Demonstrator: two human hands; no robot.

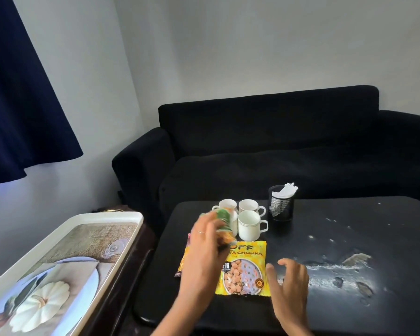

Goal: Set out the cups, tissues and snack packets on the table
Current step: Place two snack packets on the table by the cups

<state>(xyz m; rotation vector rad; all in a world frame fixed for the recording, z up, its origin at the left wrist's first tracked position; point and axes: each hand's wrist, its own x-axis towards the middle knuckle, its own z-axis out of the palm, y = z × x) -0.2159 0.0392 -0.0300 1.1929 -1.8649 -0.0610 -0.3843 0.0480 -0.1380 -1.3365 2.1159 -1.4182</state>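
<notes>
A black sofa [277,146] stands against a pale wall, with a dark curtain [22,93] at the left and a black counter [337,238] in front, its top scuffed on the right. At the far side of the counter, white cups [249,225] stand close together, just beside a black mesh holder [281,207] with white tissues [285,190] in it. A yellow snack packet [246,270] lies flat in front of the cups. The left hand [207,241] reaches forward over it, fingers curled round a green and orange packet [224,224], blurred, held in the air near the cups. The right hand [289,284] hovers palm down beside the yellow packet, fingers spread and relaxed, holding nothing. A white picture tray [87,221] sits at the left.
</notes>
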